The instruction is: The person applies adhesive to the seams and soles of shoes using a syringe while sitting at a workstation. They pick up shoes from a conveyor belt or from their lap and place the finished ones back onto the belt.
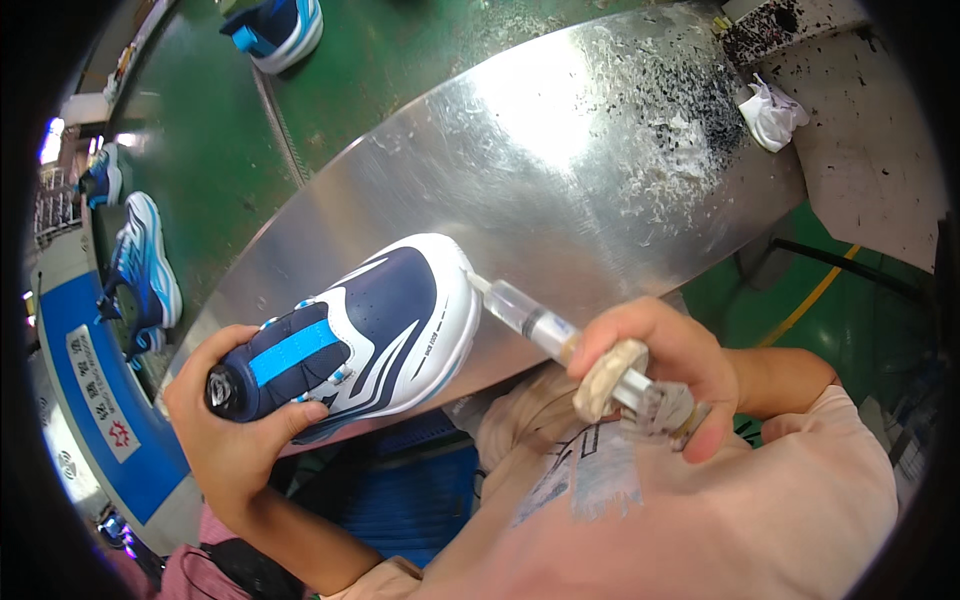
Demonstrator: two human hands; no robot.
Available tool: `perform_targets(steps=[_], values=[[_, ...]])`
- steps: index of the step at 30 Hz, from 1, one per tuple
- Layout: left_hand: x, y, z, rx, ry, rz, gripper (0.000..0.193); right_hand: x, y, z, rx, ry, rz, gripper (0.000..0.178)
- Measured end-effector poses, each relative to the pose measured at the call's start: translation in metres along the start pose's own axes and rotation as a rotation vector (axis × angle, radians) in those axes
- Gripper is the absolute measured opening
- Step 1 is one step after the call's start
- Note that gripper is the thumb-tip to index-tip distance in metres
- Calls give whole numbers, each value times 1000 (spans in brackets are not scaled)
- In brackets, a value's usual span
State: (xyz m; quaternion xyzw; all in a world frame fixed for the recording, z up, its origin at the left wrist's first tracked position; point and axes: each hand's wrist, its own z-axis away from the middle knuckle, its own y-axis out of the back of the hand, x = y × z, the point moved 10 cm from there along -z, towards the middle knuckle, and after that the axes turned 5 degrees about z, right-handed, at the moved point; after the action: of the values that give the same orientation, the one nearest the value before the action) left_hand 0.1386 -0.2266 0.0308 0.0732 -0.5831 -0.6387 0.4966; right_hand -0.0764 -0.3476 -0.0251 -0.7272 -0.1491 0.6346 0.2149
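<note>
A sneaker (385, 330) with a navy and white upper, light-blue tongue strip and white sole is tilted over the metal tabletop, its toe pointing up and right. My left hand (225, 410) is wrapped round the heel end, beside a black shoe last (232, 390) that fills the ankle opening. In my right hand (665, 360) is a clear syringe (535, 318), with whitish wrapping round its barrel end. Its tip meets, or nearly meets, the seam between upper and sole at the toe. Whether liquid comes out is too small to tell.
The shiny metal table (420, 180) has dried white and black residue at its far right. A crumpled white cloth or paper (772, 115) lies there. Beyond the table runs a green belt-like surface (215, 130) carrying more sneakers (145, 265). A blue-and-white panel (90, 390) stands at left.
</note>
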Motion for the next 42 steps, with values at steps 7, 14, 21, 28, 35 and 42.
perform_targets(steps=[7, 14, 21, 28, 35, 42], values=[[-17, 20, -43, -121, -2, 116, 60, -20, 14, -4, 20, 111, 178, 80], [-38, 111, -140, 495, 165, 334, 74, -59, 114, 29, 503, 160, 708, 75], [0, 109, -238, 684, 0, 415, 71, -55, 139, 51, 630, 152, 940, 67], [-76, 125, -181, 916, -129, 517, 54, -65, 129, 48, 567, 259, 1134, 68], [-278, 131, -52, 1232, 372, 911, 62, -63, 129, 49, 565, 243, 1079, 66], [-223, 140, -55, 1196, 242, 662, 74, -58, 131, 51, 588, 121, 1001, 67]])
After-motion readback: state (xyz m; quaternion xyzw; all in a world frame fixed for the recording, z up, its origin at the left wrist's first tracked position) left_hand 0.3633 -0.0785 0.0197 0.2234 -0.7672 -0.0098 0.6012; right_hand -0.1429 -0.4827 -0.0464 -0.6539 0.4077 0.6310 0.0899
